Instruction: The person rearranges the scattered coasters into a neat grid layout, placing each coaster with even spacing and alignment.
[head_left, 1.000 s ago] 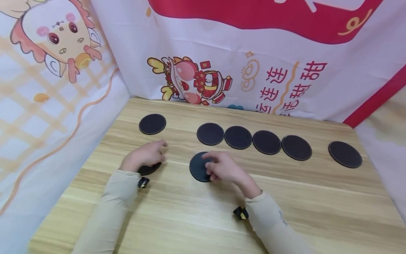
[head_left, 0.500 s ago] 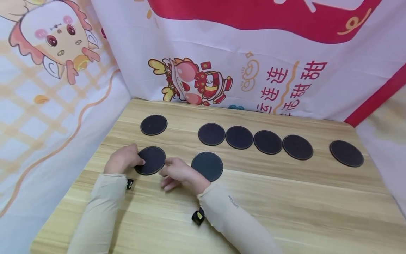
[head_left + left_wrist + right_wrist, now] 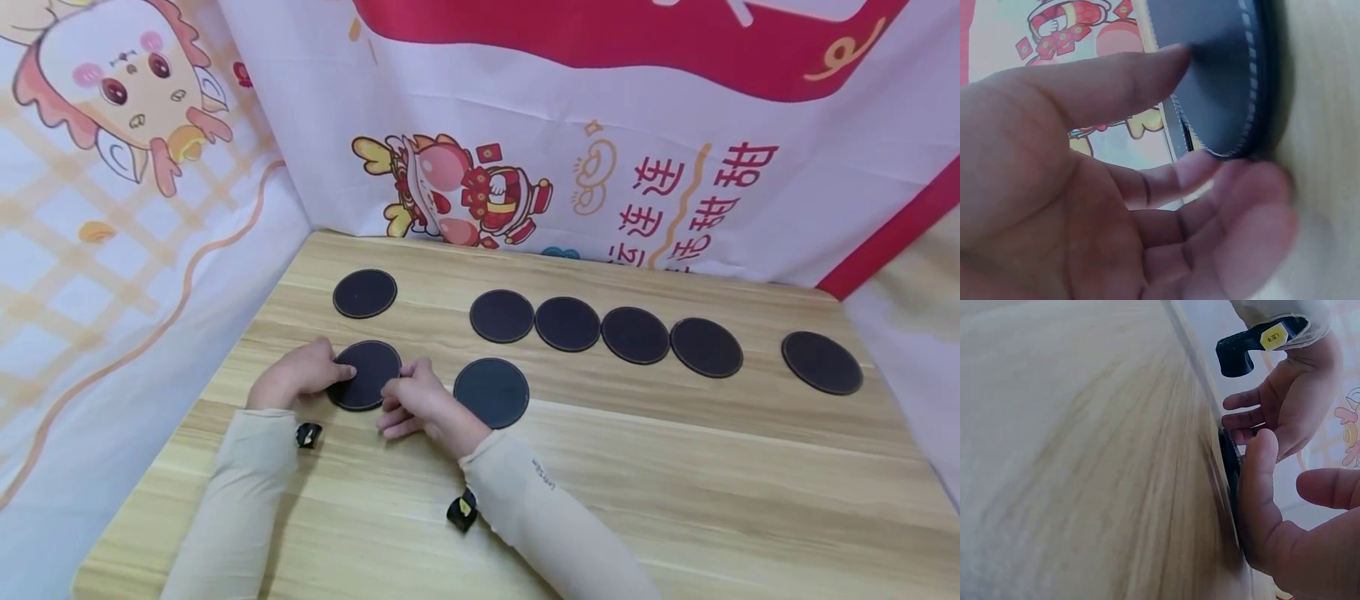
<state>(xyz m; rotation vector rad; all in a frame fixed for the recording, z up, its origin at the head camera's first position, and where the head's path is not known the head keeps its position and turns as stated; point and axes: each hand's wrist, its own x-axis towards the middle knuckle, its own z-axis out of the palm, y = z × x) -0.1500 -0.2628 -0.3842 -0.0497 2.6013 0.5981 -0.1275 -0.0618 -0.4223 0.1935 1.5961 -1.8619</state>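
Note:
Held at its left edge by my left hand (image 3: 300, 375) is a round black coaster (image 3: 371, 371) with light edge stitching. In the left wrist view, the thumb (image 3: 1141, 81) lies on the coaster's top (image 3: 1213, 81) and the fingertips meet its rim from below. My right hand (image 3: 423, 400) is at the coaster's right edge. From the right wrist, one straight finger (image 3: 1257, 494) runs along the dark rim (image 3: 1230, 469), while the thumb (image 3: 1329, 487) stands apart from it. Just right of this hand lies another black coaster (image 3: 493, 393).
Farther back, several black coasters (image 3: 567, 323) form a touching row. Single coasters lie at the back left (image 3: 365, 293) and far right (image 3: 822, 362). The wooden table (image 3: 675, 492) meets printed cloth hangings (image 3: 300, 100) at the back and left.
My right hand has left the coaster on its right and come left to the held coaster. My left hand has shifted to that coaster's left edge, and the coaster has moved slightly right.

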